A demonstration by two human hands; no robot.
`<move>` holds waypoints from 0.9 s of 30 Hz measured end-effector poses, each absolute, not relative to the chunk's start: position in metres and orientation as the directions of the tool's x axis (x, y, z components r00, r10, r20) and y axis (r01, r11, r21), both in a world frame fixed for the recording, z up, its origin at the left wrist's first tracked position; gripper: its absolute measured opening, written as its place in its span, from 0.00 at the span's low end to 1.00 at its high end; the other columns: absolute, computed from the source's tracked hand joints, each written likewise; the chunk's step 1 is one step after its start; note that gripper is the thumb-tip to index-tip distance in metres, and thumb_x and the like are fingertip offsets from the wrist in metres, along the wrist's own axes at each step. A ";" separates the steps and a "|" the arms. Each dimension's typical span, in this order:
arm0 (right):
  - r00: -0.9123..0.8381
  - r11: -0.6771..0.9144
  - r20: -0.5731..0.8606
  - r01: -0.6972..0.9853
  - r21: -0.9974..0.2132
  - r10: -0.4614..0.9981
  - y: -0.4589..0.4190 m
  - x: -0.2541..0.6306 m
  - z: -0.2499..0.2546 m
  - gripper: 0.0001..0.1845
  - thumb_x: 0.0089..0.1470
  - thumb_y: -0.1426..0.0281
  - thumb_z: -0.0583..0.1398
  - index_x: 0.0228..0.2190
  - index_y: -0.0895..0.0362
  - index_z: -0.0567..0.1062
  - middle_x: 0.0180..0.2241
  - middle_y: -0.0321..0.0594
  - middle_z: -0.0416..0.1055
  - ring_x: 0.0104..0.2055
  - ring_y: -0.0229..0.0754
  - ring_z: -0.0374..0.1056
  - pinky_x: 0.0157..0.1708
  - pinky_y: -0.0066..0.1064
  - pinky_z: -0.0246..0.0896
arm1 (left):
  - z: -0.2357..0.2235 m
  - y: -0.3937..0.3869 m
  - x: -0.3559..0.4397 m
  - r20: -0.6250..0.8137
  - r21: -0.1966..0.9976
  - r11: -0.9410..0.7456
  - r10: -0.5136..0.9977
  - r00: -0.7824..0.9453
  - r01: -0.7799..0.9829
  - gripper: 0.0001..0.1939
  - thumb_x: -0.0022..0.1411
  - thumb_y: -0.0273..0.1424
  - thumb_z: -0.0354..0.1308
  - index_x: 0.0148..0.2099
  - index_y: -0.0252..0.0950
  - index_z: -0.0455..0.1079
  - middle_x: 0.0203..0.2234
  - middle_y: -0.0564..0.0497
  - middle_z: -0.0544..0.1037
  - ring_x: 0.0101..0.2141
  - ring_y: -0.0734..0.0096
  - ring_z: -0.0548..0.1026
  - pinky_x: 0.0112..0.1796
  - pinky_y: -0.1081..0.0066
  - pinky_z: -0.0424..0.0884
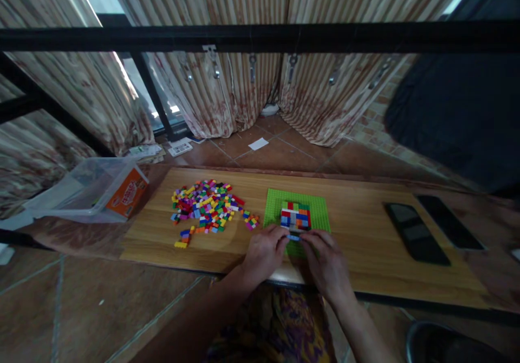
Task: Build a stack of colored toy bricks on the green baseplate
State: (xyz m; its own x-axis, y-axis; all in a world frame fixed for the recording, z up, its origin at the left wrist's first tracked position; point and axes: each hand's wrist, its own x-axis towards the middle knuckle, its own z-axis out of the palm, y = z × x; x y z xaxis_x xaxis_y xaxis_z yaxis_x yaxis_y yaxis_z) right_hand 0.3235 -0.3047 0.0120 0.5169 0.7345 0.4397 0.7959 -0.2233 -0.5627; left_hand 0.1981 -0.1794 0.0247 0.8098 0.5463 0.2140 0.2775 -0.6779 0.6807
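A green baseplate lies on the wooden board, with a block of multicoloured toy bricks built up at its middle. Just in front of that build, a small light-blue brick is pinched between both hands. My left hand grips its left end with closed fingers. On the other end, my right hand is closed too, thumb and finger on the brick. The hands hide the front part of the baseplate. Whether the blue brick touches the plate, I cannot tell.
Left of the baseplate spreads a heap of loose bricks. Beyond the board's left end stands a clear plastic bin with an orange label. Two dark phone-like slabs, a nearer one and a farther one, lie on the right. A black rail crosses above.
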 end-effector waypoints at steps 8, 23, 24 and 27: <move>0.502 -0.235 0.495 0.831 -0.504 0.709 -0.293 0.329 0.011 0.15 0.62 0.62 0.55 0.37 0.54 0.80 0.39 0.45 0.72 0.42 0.45 0.68 0.43 0.39 0.67 | 0.026 -0.170 0.205 0.190 0.671 -0.670 0.570 0.800 0.318 0.07 0.66 0.29 0.52 0.41 0.40 0.72 0.35 0.52 0.76 0.37 0.70 0.74 0.40 0.71 0.68; 0.599 -0.274 0.420 0.742 -0.612 0.682 -0.277 0.352 0.010 0.12 0.55 0.61 0.60 0.30 0.52 0.81 0.40 0.44 0.70 0.44 0.48 0.65 0.46 0.43 0.62 | 0.018 -0.162 0.222 0.132 0.787 -0.509 0.692 0.710 0.349 0.11 0.57 0.23 0.56 0.43 0.38 0.70 0.34 0.52 0.76 0.35 0.71 0.74 0.41 0.69 0.71; 0.614 -0.272 0.422 0.728 -0.629 0.667 -0.277 0.351 0.010 0.12 0.55 0.60 0.60 0.30 0.52 0.81 0.40 0.44 0.70 0.43 0.48 0.66 0.46 0.43 0.62 | 0.018 -0.161 0.222 0.121 0.805 -0.480 0.708 0.696 0.349 0.14 0.56 0.23 0.56 0.45 0.38 0.70 0.35 0.52 0.76 0.34 0.71 0.74 0.40 0.69 0.71; 0.649 -0.267 0.419 0.694 -0.669 0.635 -0.275 0.350 0.008 0.12 0.53 0.60 0.61 0.29 0.53 0.80 0.39 0.44 0.70 0.43 0.47 0.66 0.46 0.42 0.62 | 0.019 -0.160 0.225 0.089 0.840 -0.412 0.746 0.659 0.354 0.18 0.55 0.23 0.57 0.49 0.37 0.68 0.36 0.51 0.76 0.32 0.73 0.74 0.38 0.70 0.72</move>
